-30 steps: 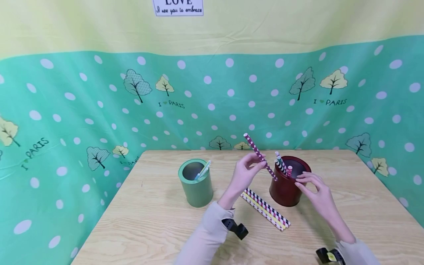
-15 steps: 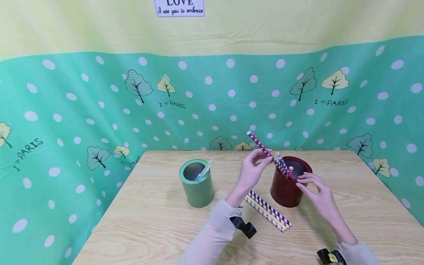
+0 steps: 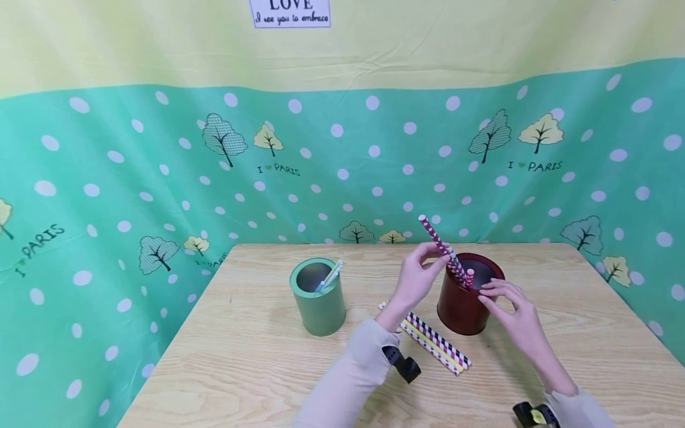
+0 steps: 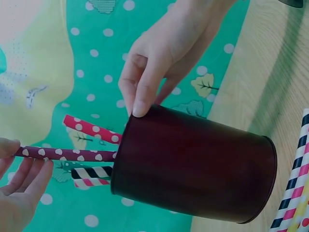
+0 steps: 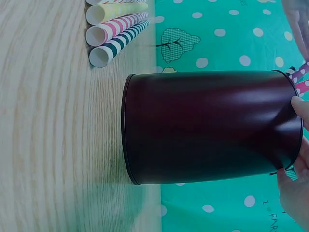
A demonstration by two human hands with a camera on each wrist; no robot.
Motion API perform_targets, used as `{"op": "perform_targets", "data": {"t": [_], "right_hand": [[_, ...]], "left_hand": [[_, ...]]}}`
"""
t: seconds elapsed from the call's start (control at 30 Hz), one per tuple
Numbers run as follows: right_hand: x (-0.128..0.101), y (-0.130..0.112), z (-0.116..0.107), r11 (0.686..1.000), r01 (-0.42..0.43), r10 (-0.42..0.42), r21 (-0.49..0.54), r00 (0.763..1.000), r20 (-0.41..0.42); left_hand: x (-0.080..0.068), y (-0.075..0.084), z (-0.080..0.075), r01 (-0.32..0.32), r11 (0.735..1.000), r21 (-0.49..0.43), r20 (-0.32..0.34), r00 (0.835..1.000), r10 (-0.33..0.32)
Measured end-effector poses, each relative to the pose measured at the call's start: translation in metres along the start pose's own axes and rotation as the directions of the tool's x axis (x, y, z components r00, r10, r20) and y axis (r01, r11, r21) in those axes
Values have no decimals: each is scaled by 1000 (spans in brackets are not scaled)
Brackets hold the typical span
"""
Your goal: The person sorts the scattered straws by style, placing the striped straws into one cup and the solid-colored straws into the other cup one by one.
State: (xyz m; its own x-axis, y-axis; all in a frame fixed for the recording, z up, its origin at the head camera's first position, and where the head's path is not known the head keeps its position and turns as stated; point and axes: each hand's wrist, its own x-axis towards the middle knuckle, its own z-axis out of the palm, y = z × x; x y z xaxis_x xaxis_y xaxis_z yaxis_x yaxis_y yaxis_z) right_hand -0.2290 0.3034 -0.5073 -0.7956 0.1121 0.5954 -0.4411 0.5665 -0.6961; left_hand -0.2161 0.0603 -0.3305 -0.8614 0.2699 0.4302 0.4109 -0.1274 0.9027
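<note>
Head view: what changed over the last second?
The left hand, pinching the maroon dotted straw, carried it right and tipped it more upright; its lower end now sits inside the dark red can instead of in front of it. The right hand stayed on the can's rim. The green can and the loose straws on the table did not move.

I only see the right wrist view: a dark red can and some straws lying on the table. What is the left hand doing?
Observer: The left hand pinches a maroon dotted straw, its lower end at the mouth of the dark red can.
Operator: Anything else in the can?
Observer: Yes, other straws stick out of it, dotted and striped.
Operator: Any other container?
Observer: A green can stands left of it, holding pale straws.
</note>
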Motion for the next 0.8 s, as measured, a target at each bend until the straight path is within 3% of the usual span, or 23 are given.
{"op": "perform_targets", "data": {"t": [0.17, 0.37, 0.67, 0.8], "right_hand": [[0, 3, 0, 1000, 8, -8, 2, 1000, 0], [1, 4, 1, 1000, 9, -9, 10, 1000, 3], [0, 2, 1, 1000, -9, 9, -12, 1000, 1], [1, 2, 1, 1000, -15, 15, -16, 1000, -1]], "left_hand": [[1, -3, 4, -14, 999, 39, 19, 1000, 13], [0, -7, 3, 16, 997, 80, 23, 1000, -18], [-4, -18, -10, 44, 994, 98, 30, 998, -47], [-7, -31, -15, 59, 992, 115, 24, 998, -62]]}}
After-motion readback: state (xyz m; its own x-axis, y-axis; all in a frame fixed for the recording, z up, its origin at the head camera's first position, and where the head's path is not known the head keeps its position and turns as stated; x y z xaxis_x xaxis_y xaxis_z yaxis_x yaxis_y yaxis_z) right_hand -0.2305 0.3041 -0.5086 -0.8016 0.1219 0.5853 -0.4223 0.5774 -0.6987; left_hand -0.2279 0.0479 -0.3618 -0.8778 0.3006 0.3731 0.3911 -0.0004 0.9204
